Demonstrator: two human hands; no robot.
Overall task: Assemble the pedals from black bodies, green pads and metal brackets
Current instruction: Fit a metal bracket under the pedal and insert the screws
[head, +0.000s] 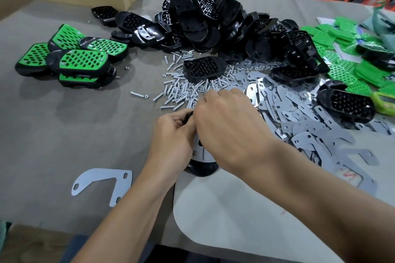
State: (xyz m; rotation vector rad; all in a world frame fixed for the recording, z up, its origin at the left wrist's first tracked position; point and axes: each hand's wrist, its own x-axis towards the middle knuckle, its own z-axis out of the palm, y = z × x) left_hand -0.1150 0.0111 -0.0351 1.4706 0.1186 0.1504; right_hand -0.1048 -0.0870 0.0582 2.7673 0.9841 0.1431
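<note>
Pedal in work: left hand grip clamped on black body, bracket atop; right hand grip hidden, cannot tell. Advice: align holes before driving screws.

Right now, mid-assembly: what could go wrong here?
The left hand and right hand crowd over the pedal, hiding most of its bracket: a misaligned hole could go unnoticed. The right hand sits beside the screw pile; a careless sweep may scatter screws. The lone bracket beside the left forearm could get knocked.
</note>
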